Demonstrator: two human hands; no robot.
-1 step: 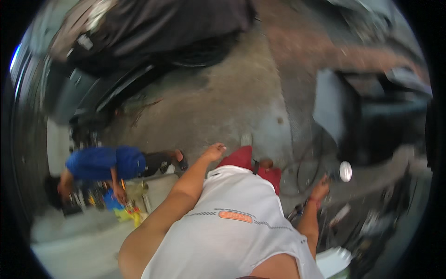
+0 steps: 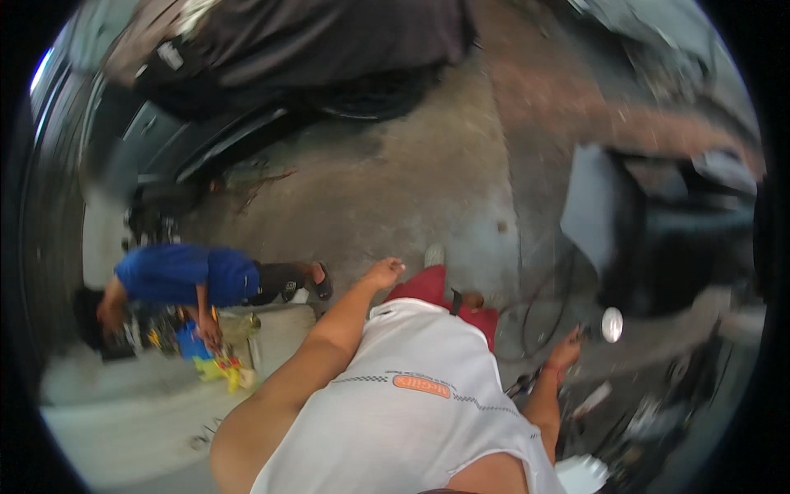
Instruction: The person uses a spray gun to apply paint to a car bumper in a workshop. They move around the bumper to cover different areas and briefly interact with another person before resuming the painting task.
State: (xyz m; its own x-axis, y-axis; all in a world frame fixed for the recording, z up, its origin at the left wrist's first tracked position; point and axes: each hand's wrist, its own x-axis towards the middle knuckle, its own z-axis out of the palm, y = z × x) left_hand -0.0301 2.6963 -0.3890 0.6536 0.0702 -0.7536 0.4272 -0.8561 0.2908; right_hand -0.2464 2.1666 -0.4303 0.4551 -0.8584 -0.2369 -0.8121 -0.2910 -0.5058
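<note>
left hand (image 2: pixel 384 272) half-curled, any hold unclear; right hand (image 2: pixel 565 349) closed around dark tool (image 2: pixel 611 326) with round white end

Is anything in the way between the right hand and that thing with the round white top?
No, nothing that I can see. The right hand already seems to be holding the tool with the round white top by its dark part, with no gap to block.
</note>
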